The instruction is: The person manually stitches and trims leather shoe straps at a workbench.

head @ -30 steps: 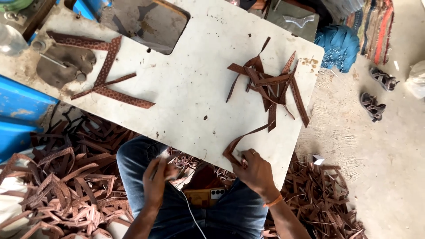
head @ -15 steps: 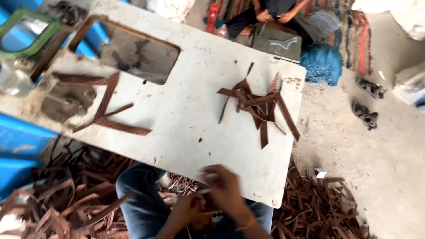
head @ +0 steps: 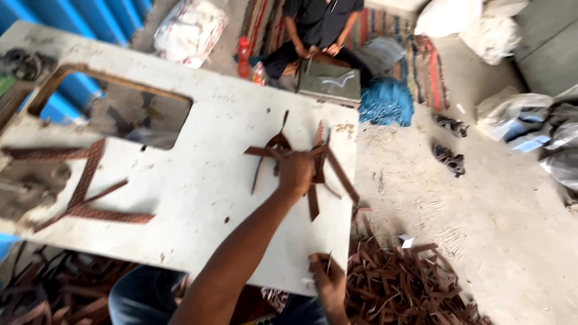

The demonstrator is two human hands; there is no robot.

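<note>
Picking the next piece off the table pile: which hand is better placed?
Left, probably. The left hand lies right on the pile of brown strips on the white table. The right hand is at the table's near edge, apart from the pile.

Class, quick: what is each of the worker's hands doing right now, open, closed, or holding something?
Left hand: reached out onto the pile of brown strips on the white table; grip cannot be told.
Right hand: at the table's near edge, closed on a thin dark object.
</note>
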